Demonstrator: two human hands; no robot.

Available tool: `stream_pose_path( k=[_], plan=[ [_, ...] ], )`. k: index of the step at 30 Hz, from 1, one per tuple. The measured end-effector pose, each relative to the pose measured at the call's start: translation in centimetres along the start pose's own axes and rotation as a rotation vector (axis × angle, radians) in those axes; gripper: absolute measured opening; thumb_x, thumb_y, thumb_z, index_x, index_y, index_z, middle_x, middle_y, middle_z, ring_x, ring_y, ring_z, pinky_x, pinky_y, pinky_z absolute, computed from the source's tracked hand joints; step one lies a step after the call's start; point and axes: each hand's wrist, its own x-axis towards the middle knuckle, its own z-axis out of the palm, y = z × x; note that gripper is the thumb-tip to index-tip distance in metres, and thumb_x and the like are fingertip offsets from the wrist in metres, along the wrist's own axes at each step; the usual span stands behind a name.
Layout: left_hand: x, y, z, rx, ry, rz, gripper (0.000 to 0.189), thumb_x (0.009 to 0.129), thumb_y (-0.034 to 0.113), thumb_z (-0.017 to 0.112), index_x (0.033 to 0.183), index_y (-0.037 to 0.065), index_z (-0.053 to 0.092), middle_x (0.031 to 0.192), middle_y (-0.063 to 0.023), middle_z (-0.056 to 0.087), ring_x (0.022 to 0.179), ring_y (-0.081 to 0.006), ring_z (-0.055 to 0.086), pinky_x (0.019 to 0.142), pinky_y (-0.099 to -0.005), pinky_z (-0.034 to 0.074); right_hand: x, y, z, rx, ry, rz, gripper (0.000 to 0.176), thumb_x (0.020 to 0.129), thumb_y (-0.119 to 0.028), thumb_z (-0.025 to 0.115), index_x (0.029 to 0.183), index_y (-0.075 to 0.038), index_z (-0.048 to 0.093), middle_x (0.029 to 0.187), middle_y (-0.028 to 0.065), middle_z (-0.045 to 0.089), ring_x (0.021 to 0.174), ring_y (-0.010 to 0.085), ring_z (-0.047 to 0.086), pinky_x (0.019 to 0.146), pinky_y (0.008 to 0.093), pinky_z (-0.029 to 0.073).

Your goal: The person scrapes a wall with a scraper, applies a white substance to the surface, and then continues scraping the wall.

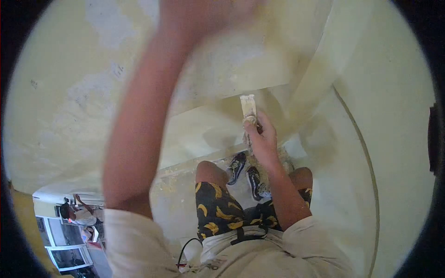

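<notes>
Head view: right hand is gripping a flat scraper-like tool, thumb lying along it, fingers wrapping around behind. Tool is standing out past the hand, its end pointing to the far side and showing whitish, crusty residue. Something greyish is hanging just below the grip, too unclear to name. Left hand is reaching to the far side, blurring and running out of frame; cannot tell whether it is holding anything or touching the wall. Left forearm is crossing the left half of the scene.

Wall is showing pale yellow paint with whitish patches, spreading across the far and left parts. On the right, a smoother pale surface is carrying a long dark curving line. Below the right hand, two dark patterned shoes are resting on a stained, speckled floor. Nearer, the wearer is showing dark shorts with a yellow banana print and a light shirt; a thin black cable is curving beside them, to the left. At near left, well apart, another person in a dark cap is appearing close to white-framed windows.
</notes>
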Motion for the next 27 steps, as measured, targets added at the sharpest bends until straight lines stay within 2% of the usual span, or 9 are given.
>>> stream_pose_path(
  k=[2, 4, 6, 10, 12, 15, 19, 21, 27],
  plan=[
    [-6.5, 5.8, -3.7, -0.381, -0.135, -0.264, 0.011, 0.074, 0.007, 0.061, 0.083, 0.003, 0.064, 0.079, -0.0147, 0.066, 0.069, -0.0255, 0.065, 0.063, -0.029, 0.049, -0.7, -1.1, -0.3, 0.345, -0.101, 0.104, 0.037, 0.088, -0.01, 0.054, 0.124, -0.004, 0.047, 0.082, 0.0077, 0.06, 0.072, 0.0108, 0.056, 0.061, 0.0255, 0.047],
    [-13.1, 10.2, -5.8, -0.564, -0.153, -0.725, 0.009, 0.071, 0.003, 0.059, 0.08, 0.004, 0.062, 0.073, -0.0122, 0.062, 0.068, -0.0264, 0.061, 0.062, -0.0331, 0.047, -1.3, -2.4, -0.3, 0.432, -0.117, 0.148, 0.034, 0.09, -0.01, 0.053, 0.123, -0.003, 0.048, 0.085, 0.0074, 0.06, 0.073, 0.0096, 0.056, 0.061, 0.0239, 0.047],
    [-17.4, 13.9, -7.3, -0.613, -0.249, -1.186, 0.006, 0.082, 0.003, 0.053, 0.088, 0.0, 0.055, 0.08, -0.0036, 0.054, 0.076, -0.0117, 0.05, 0.07, -0.0265, 0.042, -0.9, -3.4, -0.3, 0.514, -0.136, 0.208, 0.031, 0.091, -0.011, 0.051, 0.121, -0.003, 0.048, 0.087, 0.0072, 0.061, 0.073, 0.0085, 0.055, 0.06, 0.0223, 0.046],
    [-20.0, 15.4, -5.1, -0.761, -0.174, -1.538, 0.011, 0.085, 0.01, 0.054, 0.089, 0.001, 0.057, 0.075, -0.0067, 0.056, 0.068, -0.0162, 0.05, 0.064, -0.0285, 0.042, 0.0, -2.4, 0.4, 0.335, -0.275, 0.22, 0.028, 0.093, -0.015, 0.049, 0.119, -0.001, 0.049, 0.091, 0.0066, 0.061, 0.075, 0.0087, 0.055, 0.062, 0.0231, 0.047],
    [-19.6, 14.1, -4.1, -1.048, -0.406, -1.733, 0.022, 0.093, 0.018, 0.047, 0.091, -0.001, 0.057, 0.077, -0.0062, 0.058, 0.071, -0.0143, 0.053, 0.065, -0.0282, 0.043, 0.5, -1.2, 1.5, 0.237, -0.253, 0.119, 0.029, 0.094, -0.016, 0.049, 0.119, -0.001, 0.049, 0.091, 0.0064, 0.061, 0.075, 0.0089, 0.056, 0.062, 0.0232, 0.046],
    [-20.3, 13.4, -2.6, -1.061, -0.437, -1.718, 0.033, 0.098, 0.024, 0.036, 0.102, -0.001, 0.058, 0.084, -0.0049, 0.062, 0.07, -0.0112, 0.056, 0.063, -0.0241, 0.046, 0.6, -0.8, 2.5, 0.282, -0.124, -0.01, 0.033, 0.094, -0.017, 0.048, 0.123, -0.002, 0.047, 0.088, 0.0051, 0.06, 0.072, 0.0091, 0.054, 0.061, 0.0237, 0.046],
    [-20.4, 13.8, -1.5, -1.124, -0.288, -1.749, 0.034, 0.096, 0.026, 0.041, 0.091, -0.002, 0.058, 0.073, -0.0095, 0.062, 0.062, -0.0155, 0.056, 0.057, -0.0309, 0.044, -0.1, -1.9, 2.6, 0.307, -0.149, 0.166, 0.039, 0.095, -0.019, 0.046, 0.13, -0.002, 0.042, 0.089, 0.0043, 0.058, 0.071, 0.0081, 0.053, 0.061, 0.0242, 0.045],
    [-20.8, 13.6, -1.2, -0.891, -0.488, -1.598, 0.033, 0.098, 0.024, 0.038, 0.096, -0.001, 0.059, 0.082, -0.0085, 0.066, 0.068, -0.0124, 0.06, 0.062, -0.0263, 0.048, 0.0, -1.9, 2.8, 0.313, -0.133, 0.189, 0.04, 0.096, -0.019, 0.046, 0.132, -0.001, 0.041, 0.089, 0.0041, 0.058, 0.071, 0.0075, 0.052, 0.06, 0.0241, 0.045],
    [-20.5, 13.9, -0.9, -0.74, -0.507, -1.545, 0.034, 0.097, 0.022, 0.041, 0.085, -0.002, 0.061, 0.069, -0.0097, 0.064, 0.061, -0.0139, 0.059, 0.06, -0.0285, 0.048, 0.4, 0.6, 3.9, 0.325, -0.028, 0.065, 0.04, 0.096, -0.015, 0.044, 0.132, 0.002, 0.041, 0.106, 0.0081, 0.059, 0.092, 0.011, 0.054, 0.08, 0.0247, 0.044]
  ],
)
